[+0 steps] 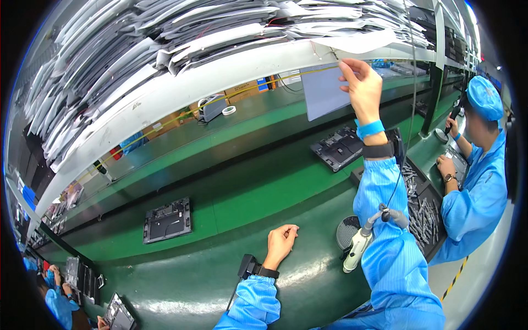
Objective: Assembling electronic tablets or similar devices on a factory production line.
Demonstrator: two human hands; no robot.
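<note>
My right hand (363, 87) is raised to the shelf overhead and pinches the edge of a flat pale grey sheet (325, 91) that hangs down from the shelf's front lip. Above it the shelf (220, 71) is piled with several similar white and grey sheets (165, 33). My left hand (281, 241) rests on the green conveyor belt (220, 220), fingers curled loosely, holding nothing. Both arms wear blue sleeves with black wrist bands.
Two dark flat device panels lie on the belt, one at the left (167, 221) and one farther right (340, 147). A white electric screwdriver (360, 242) hangs by my right arm. A tray of screws (421, 212) sits at the right. A co-worker in blue (478, 181) works beside me.
</note>
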